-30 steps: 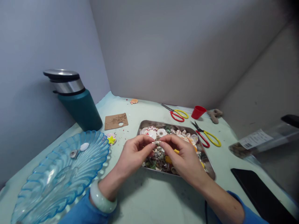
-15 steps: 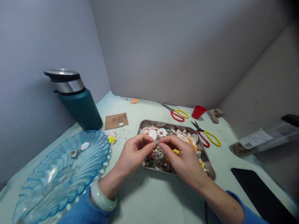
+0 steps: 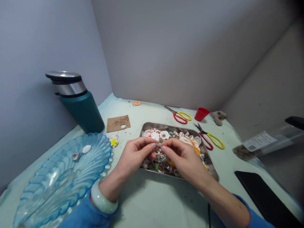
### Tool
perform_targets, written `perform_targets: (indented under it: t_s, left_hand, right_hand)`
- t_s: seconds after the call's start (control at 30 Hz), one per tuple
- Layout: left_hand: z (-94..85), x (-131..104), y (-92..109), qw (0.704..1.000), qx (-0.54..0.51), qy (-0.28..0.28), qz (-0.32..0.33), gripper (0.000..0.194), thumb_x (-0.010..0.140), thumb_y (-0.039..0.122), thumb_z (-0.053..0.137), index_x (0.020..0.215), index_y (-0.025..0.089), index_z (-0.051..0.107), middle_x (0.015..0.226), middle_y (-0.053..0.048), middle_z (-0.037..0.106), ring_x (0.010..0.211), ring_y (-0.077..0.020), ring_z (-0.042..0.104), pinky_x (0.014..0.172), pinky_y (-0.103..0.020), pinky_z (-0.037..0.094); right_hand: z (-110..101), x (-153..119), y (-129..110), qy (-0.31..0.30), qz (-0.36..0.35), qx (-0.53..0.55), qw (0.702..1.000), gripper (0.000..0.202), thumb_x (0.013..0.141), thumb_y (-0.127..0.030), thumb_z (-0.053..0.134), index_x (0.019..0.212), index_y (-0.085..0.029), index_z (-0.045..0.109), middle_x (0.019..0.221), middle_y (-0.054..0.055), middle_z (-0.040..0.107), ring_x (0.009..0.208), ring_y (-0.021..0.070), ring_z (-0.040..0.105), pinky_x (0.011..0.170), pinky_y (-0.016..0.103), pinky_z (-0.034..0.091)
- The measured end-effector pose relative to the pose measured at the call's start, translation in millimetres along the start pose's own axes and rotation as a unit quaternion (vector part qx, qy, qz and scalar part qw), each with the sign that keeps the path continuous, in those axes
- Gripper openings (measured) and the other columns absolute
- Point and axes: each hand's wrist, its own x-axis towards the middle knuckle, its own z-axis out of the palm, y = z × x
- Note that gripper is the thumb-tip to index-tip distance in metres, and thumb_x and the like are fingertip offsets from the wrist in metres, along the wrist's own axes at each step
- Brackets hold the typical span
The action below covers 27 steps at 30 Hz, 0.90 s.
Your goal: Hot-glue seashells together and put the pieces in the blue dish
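Both hands meet above a metal tray point(image 3: 212, 169) filled with shells, stones and small ornaments. My left hand point(image 3: 135, 155) is pinched, thumb against index finger, on a tiny item too small to make out. Close beside it, my right hand point(image 3: 184, 156) pinches at the same spot, its fingertips nearly touching those of the left. White flower-like pieces point(image 3: 164, 135) lie in the tray behind the fingers. To the left, a blue scalloped glass dish point(image 3: 64, 180) holds a white oval piece point(image 3: 86, 148) and a small shell point(image 3: 76, 156).
A teal bottle point(image 3: 83, 110) stands behind the dish, near a brown card point(image 3: 116, 124) and yellow flower piece point(image 3: 114, 142). Two scissors point(image 3: 180, 117) point(image 3: 210, 137), a red cup point(image 3: 201, 114), a labelled bag point(image 3: 258, 142) and a black flat object point(image 3: 263, 196) lie rightward.
The fingertips have shifted very slightly, and a little more of the tiny item shows between them. Everything else looks nearly the same.
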Motion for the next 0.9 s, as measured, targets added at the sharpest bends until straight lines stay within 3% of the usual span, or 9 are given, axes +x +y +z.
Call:
perform_targets:
  t_s: [0.23, 0.67, 0.8, 0.9]
  left_hand:
    - [-0.3, 1.6, -0.8, 0.999, 0.0, 0.038, -0.003, 0.022, 0.075, 0.032, 0.071, 0.087, 0.014, 0.068, 0.055, 0.0, 0.065, 0.052, -0.0102, 0.057, 0.05, -0.02, 0.041]
    - [-3.1, -1.8, 3.0, 0.999, -0.009, 0.026, 0.02, 0.019, 0.075, 0.032, 0.07, 0.082, 0.014, 0.067, 0.054, 0.001, 0.064, 0.052, -0.0097, 0.057, 0.054, -0.02, 0.043]
    - [-3.8, -3.2, 4.2, 0.999, -0.009, 0.023, 0.027, 0.019, 0.074, 0.032, 0.07, 0.08, 0.014, 0.066, 0.054, 0.0, 0.064, 0.051, -0.0094, 0.057, 0.053, -0.019, 0.043]
    - [-4.5, -3.1, 3.4, 0.999, -0.004, 0.034, 0.033, 0.019, 0.074, 0.032, 0.07, 0.079, 0.014, 0.065, 0.054, 0.0, 0.064, 0.051, -0.0098, 0.057, 0.053, -0.019, 0.043]
  right_hand:
    - [1.7, 1.1, -0.4, -0.008, 0.027, 0.04, 0.999, 0.017, 0.086, -0.035, 0.057, 0.08, -0.019, 0.06, 0.064, -0.004, 0.051, 0.055, 0.0093, 0.041, 0.049, 0.022, 0.033]
    - [4.0, -1.2, -3.5, 0.012, -0.005, -0.003, 1.0, 0.019, 0.086, -0.036, 0.057, 0.082, -0.018, 0.062, 0.067, -0.003, 0.054, 0.059, 0.0109, 0.046, 0.054, 0.023, 0.037]
    - [-5.0, -3.8, -5.8, 0.037, -0.02, -0.047, 0.998, 0.021, 0.087, -0.038, 0.055, 0.087, -0.018, 0.063, 0.072, -0.001, 0.058, 0.062, 0.0132, 0.051, 0.057, 0.025, 0.041]
    - [-22.5, -11.1, -3.0, 0.063, -0.057, -0.154, 0.984, 0.021, 0.089, -0.038, 0.053, 0.09, -0.02, 0.064, 0.081, 0.002, 0.063, 0.07, 0.0159, 0.057, 0.063, 0.028, 0.044]
